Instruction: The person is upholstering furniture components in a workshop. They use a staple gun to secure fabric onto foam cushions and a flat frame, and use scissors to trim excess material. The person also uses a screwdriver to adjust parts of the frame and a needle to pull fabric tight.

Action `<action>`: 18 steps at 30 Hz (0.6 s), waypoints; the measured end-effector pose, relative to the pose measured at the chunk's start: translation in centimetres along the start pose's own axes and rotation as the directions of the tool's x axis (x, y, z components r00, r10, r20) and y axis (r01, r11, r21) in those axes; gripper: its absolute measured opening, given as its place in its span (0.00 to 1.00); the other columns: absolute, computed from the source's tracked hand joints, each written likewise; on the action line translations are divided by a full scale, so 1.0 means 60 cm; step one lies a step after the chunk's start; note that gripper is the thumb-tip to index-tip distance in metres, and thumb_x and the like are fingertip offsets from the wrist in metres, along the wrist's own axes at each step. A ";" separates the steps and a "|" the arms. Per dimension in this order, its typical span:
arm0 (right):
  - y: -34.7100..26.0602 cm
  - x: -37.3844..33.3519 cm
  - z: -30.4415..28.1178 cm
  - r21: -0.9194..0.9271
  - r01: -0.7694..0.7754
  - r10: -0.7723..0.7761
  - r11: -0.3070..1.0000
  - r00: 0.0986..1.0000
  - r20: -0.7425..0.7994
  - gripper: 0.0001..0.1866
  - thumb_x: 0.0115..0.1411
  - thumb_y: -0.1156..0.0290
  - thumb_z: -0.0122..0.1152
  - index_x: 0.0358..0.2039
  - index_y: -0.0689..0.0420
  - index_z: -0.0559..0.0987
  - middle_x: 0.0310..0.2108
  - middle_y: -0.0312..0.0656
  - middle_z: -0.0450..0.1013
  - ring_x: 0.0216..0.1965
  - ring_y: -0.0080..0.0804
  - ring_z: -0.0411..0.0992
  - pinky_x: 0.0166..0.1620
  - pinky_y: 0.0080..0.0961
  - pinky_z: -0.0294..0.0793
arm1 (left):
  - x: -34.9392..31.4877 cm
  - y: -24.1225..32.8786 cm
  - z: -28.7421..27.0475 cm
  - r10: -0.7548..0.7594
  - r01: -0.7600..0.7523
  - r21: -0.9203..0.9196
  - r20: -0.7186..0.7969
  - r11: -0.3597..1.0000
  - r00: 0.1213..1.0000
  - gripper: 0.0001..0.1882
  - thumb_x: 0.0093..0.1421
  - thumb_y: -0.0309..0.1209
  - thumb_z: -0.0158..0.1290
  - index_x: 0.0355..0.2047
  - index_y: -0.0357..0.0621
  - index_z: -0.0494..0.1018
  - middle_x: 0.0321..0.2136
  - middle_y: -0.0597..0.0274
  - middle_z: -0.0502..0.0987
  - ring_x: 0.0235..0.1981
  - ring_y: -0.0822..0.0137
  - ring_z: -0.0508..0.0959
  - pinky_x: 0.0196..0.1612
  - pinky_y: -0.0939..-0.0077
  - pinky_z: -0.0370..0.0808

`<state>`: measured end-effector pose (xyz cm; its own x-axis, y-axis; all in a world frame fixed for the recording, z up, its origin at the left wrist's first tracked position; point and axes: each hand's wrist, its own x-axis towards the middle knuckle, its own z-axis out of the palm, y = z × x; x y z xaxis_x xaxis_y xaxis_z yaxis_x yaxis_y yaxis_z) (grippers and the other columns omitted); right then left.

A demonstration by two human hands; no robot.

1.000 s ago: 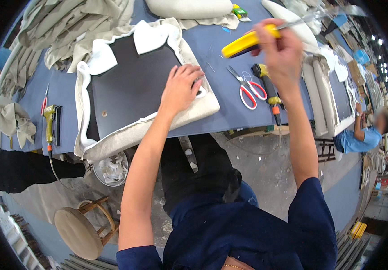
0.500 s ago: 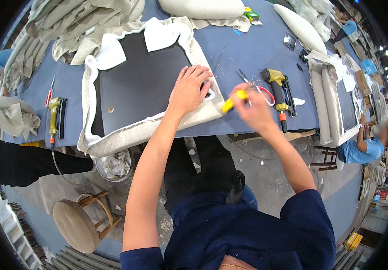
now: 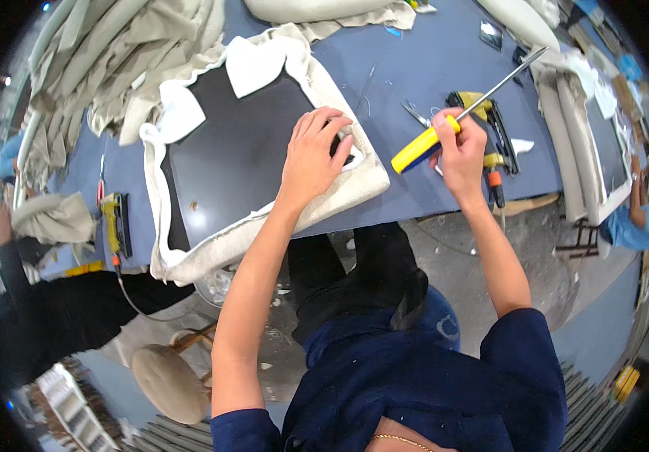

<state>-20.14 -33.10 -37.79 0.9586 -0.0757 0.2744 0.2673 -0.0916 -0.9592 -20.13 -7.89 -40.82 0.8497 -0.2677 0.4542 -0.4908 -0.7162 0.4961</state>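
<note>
My right hand (image 3: 461, 154) grips a screwdriver (image 3: 424, 148) with a yellow and dark blue handle. Its long metal shaft points away to the upper right, above the table. On the near right corner of an upholstered seat panel (image 3: 241, 143), my left hand (image 3: 314, 154) lies with its thumb apart from the fingers and appears to hold nothing. The panel has a dark board in the middle, white padding around it and beige fabric at its edges. A dark spot shows between thumb and forefinger; what it is I cannot make out.
Right of the panel lie scissors (image 3: 415, 113) and a yellow-black staple gun (image 3: 499, 128). Another staple gun (image 3: 116, 224), with a hose, lies to the left. Beige fabric (image 3: 143, 60) is heaped at the far left. A stool (image 3: 167, 383) stands below, and people work at both sides.
My right hand has moved right and turned the screwdriver, so its shaft now shows pointing up and away. My left hand stays on the panel corner. The whole view has shifted slightly.
</note>
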 end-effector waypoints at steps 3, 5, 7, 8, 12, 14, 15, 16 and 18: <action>0.059 0.018 0.003 -0.104 0.059 -0.060 0.993 0.998 -0.003 0.09 0.67 0.68 0.60 0.36 0.62 0.77 0.21 0.34 0.72 0.19 0.18 0.69 0.22 0.23 0.68 | 0.003 0.000 -0.005 0.004 -0.005 0.061 0.004 0.998 1.000 0.14 0.64 0.33 0.55 0.49 0.42 0.77 0.54 0.55 0.75 0.59 0.49 0.72 0.63 0.56 0.68; 0.133 0.004 0.015 -0.280 0.080 -0.069 0.957 0.997 0.046 0.09 0.66 0.69 0.60 0.35 0.62 0.77 0.19 0.40 0.72 0.21 0.28 0.73 0.28 0.32 0.69 | -0.007 0.005 -0.005 -0.022 0.020 0.061 0.023 0.998 0.999 0.16 0.62 0.33 0.58 0.49 0.42 0.76 0.55 0.55 0.75 0.60 0.49 0.72 0.64 0.53 0.67; 0.162 -0.014 0.022 -0.362 0.072 -0.078 0.929 0.997 -0.001 0.12 0.65 0.63 0.59 0.33 0.60 0.78 0.19 0.47 0.73 0.22 0.45 0.75 0.28 0.38 0.70 | -0.005 0.018 -0.017 0.127 -0.127 -0.014 0.089 0.992 0.988 0.19 0.59 0.34 0.61 0.50 0.44 0.77 0.55 0.56 0.75 0.60 0.50 0.72 0.66 0.50 0.64; 0.164 -0.014 0.019 -0.455 0.076 -0.079 0.887 0.997 0.013 0.13 0.65 0.61 0.59 0.33 0.60 0.78 0.18 0.49 0.73 0.23 0.49 0.76 0.28 0.41 0.71 | -0.004 0.029 -0.022 0.188 -0.183 -0.057 0.110 0.981 0.976 0.21 0.57 0.35 0.62 0.50 0.45 0.77 0.55 0.57 0.75 0.60 0.50 0.72 0.67 0.48 0.63; 0.178 -0.015 0.012 -0.587 0.048 -0.051 0.808 0.999 0.011 0.17 0.64 0.54 0.59 0.31 0.57 0.78 0.17 0.50 0.73 0.22 0.53 0.76 0.28 0.48 0.72 | 0.007 0.048 -0.008 0.341 -0.348 -0.047 0.355 0.936 0.870 0.26 0.52 0.42 0.69 0.50 0.50 0.77 0.54 0.58 0.75 0.60 0.55 0.73 0.71 0.41 0.57; 0.187 -0.009 0.024 -0.621 0.100 -0.093 0.777 0.995 0.045 0.18 0.63 0.53 0.60 0.28 0.57 0.77 0.16 0.51 0.73 0.21 0.54 0.76 0.27 0.48 0.73 | 0.010 0.051 0.003 0.293 -0.354 0.038 0.481 0.934 0.826 0.26 0.51 0.43 0.69 0.48 0.51 0.77 0.52 0.62 0.76 0.60 0.57 0.73 0.71 0.39 0.55; 0.185 -0.011 0.026 -0.633 0.096 -0.074 0.768 0.995 0.062 0.17 0.63 0.54 0.59 0.30 0.56 0.78 0.16 0.49 0.73 0.21 0.52 0.76 0.26 0.46 0.72 | 0.009 0.058 0.008 0.264 -0.328 0.033 0.519 0.944 0.813 0.26 0.49 0.40 0.70 0.47 0.50 0.77 0.52 0.62 0.77 0.60 0.56 0.73 0.71 0.39 0.55; 0.183 -0.008 0.024 -0.650 0.102 -0.074 0.753 0.995 0.070 0.15 0.64 0.55 0.59 0.31 0.55 0.78 0.16 0.47 0.73 0.21 0.51 0.76 0.26 0.44 0.72 | 0.013 0.066 0.017 0.255 -0.321 0.027 0.545 0.947 0.799 0.26 0.47 0.37 0.71 0.47 0.49 0.77 0.51 0.63 0.77 0.59 0.55 0.74 0.72 0.39 0.54; 0.188 -0.006 0.027 -0.694 0.139 -0.133 0.706 0.989 0.063 0.15 0.62 0.55 0.61 0.30 0.55 0.79 0.15 0.45 0.73 0.18 0.49 0.75 0.24 0.41 0.72 | 0.016 0.082 0.034 0.259 -0.318 0.017 0.538 0.948 0.802 0.21 0.47 0.33 0.71 0.41 0.49 0.78 0.45 0.67 0.80 0.55 0.58 0.76 0.71 0.42 0.57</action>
<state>-17.31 -32.47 -48.81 0.9186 -0.0001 0.3951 0.2546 -0.7645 -0.5922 -21.37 -12.98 -39.45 0.6579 -0.7470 0.0953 -0.7321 -0.6047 0.3135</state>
